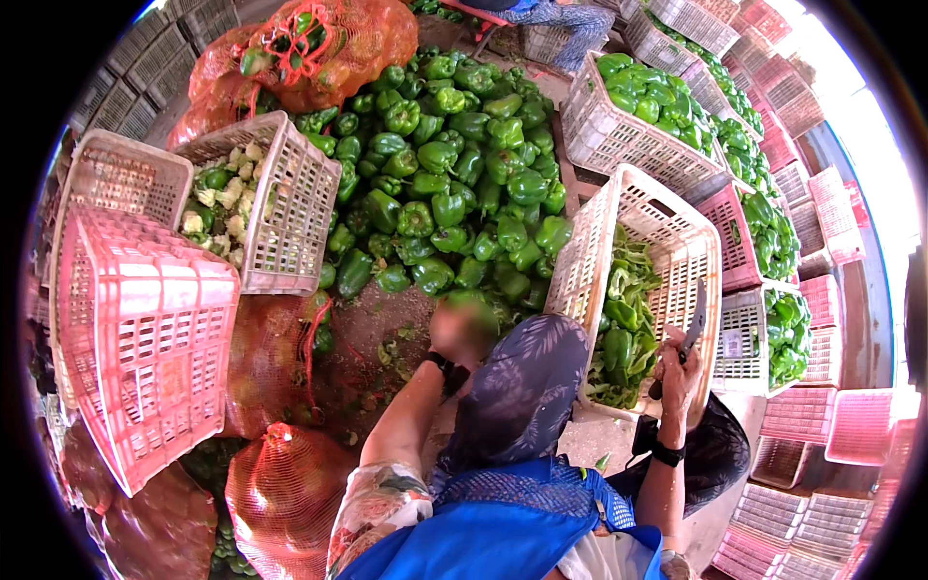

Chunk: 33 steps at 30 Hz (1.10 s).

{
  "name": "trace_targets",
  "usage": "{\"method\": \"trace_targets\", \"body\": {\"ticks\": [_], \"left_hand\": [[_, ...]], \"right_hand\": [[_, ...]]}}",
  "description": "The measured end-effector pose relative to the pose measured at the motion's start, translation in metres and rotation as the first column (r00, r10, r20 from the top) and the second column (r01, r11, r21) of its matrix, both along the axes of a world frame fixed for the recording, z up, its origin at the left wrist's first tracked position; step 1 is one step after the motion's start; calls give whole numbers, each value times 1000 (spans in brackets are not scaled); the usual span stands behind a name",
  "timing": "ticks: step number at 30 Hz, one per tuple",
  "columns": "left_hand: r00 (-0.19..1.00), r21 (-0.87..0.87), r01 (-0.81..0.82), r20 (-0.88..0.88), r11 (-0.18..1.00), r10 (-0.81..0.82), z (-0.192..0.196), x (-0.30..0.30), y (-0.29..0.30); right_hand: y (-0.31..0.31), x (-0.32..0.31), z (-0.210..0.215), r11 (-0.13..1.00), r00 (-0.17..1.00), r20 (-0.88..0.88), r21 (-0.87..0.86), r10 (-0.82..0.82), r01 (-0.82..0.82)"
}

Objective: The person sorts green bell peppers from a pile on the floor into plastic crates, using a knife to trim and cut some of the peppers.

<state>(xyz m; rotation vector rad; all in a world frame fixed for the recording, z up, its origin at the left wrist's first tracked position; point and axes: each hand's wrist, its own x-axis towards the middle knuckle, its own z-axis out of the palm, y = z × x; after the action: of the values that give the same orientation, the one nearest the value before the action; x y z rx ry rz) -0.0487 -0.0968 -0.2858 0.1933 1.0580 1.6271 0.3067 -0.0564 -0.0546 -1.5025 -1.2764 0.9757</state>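
My right hand [679,377] is closed round the dark handle of a knife [698,316], its blade pointing up and away over a white plastic crate [703,232]. Inside that crate lie green bell peppers [619,348] and pale green cut pieces [633,275]. Near the front edge of a large pile of green bell peppers [435,159], my left hand [462,329] reaches forward beside my knee. It is blurred, with a green smear at its far side, so its fingers and anything in them cannot be made out.
At left, a crate [290,208] holds pale pepper cores, next to a pink crate [145,329]. Red mesh sacks [285,493] stand near and behind the pile. Crates full of peppers [648,126] line the right. Another person's leg [570,29] shows at the far side.
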Motion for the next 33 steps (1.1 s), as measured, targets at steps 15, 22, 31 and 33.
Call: {"method": "trace_targets", "body": {"ticks": [15,22,31,33], "left_hand": [[940,437,337,-211,834,-270,320,40,21],[908,419,365,-357,831,-219,340,98,16],[607,375,325,-787,868,112,310,144,20],[714,379,345,-700,859,22,314,152,20]], "right_hand": [[-22,-112,83,671,652,698,334,296,-662],[-30,-77,83,756,647,758,374,84,-537],[-24,-58,71,878,691,717,267,94,-397],[-20,-49,61,885,677,732,266,72,-381]]}}
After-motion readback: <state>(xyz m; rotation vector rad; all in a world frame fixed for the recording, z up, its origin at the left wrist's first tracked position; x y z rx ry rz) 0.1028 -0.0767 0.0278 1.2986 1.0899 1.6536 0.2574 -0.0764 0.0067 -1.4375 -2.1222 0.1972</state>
